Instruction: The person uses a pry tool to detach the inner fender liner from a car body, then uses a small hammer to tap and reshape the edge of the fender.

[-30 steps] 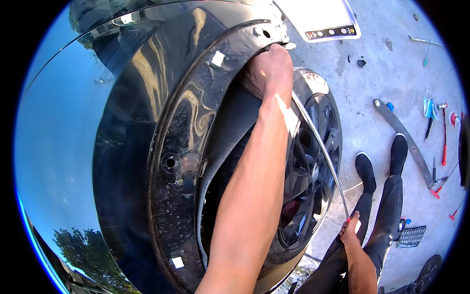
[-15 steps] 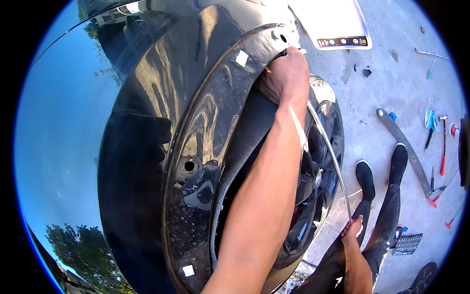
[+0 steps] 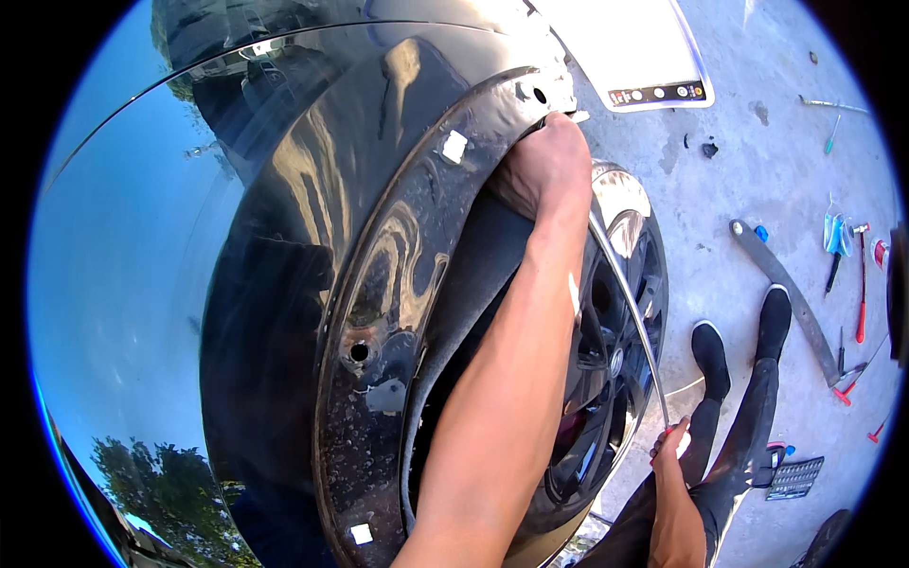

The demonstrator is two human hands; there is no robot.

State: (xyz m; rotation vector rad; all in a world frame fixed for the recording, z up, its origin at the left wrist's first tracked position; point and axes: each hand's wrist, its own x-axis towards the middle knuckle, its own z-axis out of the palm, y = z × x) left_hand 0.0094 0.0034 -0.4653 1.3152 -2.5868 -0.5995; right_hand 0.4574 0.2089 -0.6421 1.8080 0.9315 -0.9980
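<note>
My left hand (image 3: 549,156) reaches into the dark car's wheel arch, knuckles by the upper end of the fender lip (image 3: 374,275). Its fingers curl in behind the lip, where their tips and anything in them are hidden. Lower right, my right hand (image 3: 672,443) is closed round the red handle of a long metal rod (image 3: 630,298). The rod slants up across the front of the wheel (image 3: 615,360) and passes out of sight behind my left wrist. White patches (image 3: 454,147) and a round hole (image 3: 359,352) mark the lip.
On the concrete to the right lie a long dark curved strip (image 3: 786,289), a red-handled hammer (image 3: 862,284), T-handled tools (image 3: 843,393) and a socket tray (image 3: 795,478). A white panel (image 3: 649,47) stands at the top. My shoes (image 3: 710,360) rest near the wheel.
The view has shifted, so the car sits slightly lower in it. My right hand has moved a little toward the wheel with the rod's handle. My left hand keeps its place at the lip.
</note>
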